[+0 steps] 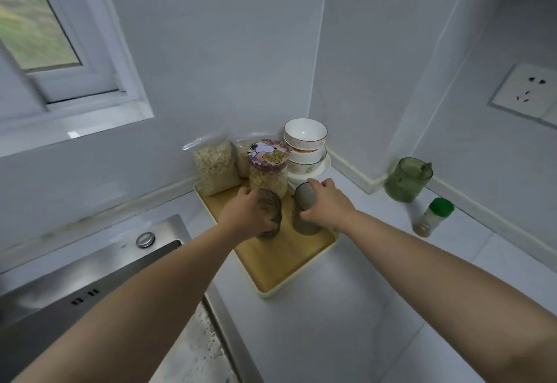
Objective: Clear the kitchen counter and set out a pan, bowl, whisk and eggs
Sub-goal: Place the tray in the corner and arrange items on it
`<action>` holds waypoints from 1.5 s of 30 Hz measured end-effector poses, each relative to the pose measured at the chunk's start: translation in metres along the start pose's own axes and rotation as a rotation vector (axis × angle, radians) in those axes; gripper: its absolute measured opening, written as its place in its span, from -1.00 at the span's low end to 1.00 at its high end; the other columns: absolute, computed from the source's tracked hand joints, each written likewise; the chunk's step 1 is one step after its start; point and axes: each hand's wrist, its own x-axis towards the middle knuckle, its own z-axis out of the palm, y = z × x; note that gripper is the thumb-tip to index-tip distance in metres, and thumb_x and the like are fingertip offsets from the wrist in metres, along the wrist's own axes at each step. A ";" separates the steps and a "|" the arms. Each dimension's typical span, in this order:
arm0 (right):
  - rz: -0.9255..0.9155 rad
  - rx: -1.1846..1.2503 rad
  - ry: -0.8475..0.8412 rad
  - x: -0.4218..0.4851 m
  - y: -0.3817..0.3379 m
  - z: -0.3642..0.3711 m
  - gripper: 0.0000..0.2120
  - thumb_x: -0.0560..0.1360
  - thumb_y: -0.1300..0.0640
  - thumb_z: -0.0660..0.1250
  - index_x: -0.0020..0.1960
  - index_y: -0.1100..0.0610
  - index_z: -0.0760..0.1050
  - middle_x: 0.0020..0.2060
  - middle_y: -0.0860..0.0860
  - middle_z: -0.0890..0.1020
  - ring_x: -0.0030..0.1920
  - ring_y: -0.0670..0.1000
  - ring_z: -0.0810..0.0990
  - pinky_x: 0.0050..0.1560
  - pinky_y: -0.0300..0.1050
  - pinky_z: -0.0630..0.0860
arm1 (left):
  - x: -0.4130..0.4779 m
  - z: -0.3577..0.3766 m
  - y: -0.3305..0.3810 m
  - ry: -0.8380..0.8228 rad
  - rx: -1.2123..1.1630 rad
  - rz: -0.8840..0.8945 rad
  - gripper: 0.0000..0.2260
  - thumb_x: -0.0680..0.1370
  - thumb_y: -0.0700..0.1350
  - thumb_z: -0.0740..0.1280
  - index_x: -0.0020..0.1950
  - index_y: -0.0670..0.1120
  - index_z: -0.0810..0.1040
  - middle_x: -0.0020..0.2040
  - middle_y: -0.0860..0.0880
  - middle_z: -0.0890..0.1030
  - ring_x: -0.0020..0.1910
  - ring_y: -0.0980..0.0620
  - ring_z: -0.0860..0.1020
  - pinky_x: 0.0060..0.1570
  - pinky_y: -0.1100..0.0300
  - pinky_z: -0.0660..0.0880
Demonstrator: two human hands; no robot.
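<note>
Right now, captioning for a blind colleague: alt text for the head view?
The left hand grips the left glass and the right hand the right glass, both on a wooden tray. Behind stand a lidded jar, bagged oats and stacked bowls.

Before me the tray sits on the surface, sink left of it, stacked bowls behind it, jug and shaker off to its right.

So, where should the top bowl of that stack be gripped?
Probably by its near rim, thumb inside, coming from above and in front: the top bowl sits upright and nested, walls stand behind it and the jar crowds its left.
</note>
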 end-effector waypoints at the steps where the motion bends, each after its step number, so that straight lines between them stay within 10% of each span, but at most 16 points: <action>1: -0.002 0.001 -0.002 0.003 -0.001 0.002 -0.14 0.35 -0.10 0.41 0.52 -0.03 0.06 0.41 0.10 0.23 0.27 0.16 0.43 0.12 0.02 0.54 | 0.003 -0.001 -0.005 0.003 0.002 -0.023 -0.16 0.33 0.19 0.47 0.50 -0.04 0.20 0.37 -0.09 0.33 0.20 -0.12 0.47 0.04 0.07 0.49; 19: -0.272 -0.188 -0.172 0.060 -0.019 -0.001 -0.12 0.33 0.19 0.49 0.52 0.14 0.10 0.38 0.14 0.28 0.36 0.16 0.31 0.33 0.00 0.37 | 0.051 0.001 -0.047 0.038 -0.028 -0.139 -0.21 0.36 0.11 0.46 0.48 -0.08 0.19 0.33 -0.14 0.32 0.22 -0.22 0.44 0.08 -0.02 0.48; 38: -0.289 -0.113 -0.176 0.066 -0.015 0.000 -0.34 0.31 0.25 0.47 0.32 0.16 0.25 0.17 0.13 0.42 0.10 0.10 0.47 0.07 0.06 0.54 | 0.064 0.000 -0.055 0.056 0.114 -0.120 -0.13 0.42 0.19 0.40 0.54 -0.09 0.02 0.45 -0.14 0.21 0.42 -0.18 0.22 0.35 -0.08 0.29; 45: -0.333 -0.070 -0.077 0.053 -0.009 -0.003 -0.09 0.28 0.15 0.54 0.49 0.17 0.13 0.41 0.13 0.33 0.39 0.13 0.33 0.36 0.00 0.36 | 0.046 -0.005 -0.050 0.146 0.251 0.068 -0.28 0.48 0.15 0.32 0.52 -0.09 0.12 0.50 -0.09 0.20 0.48 -0.11 0.15 0.43 -0.05 0.19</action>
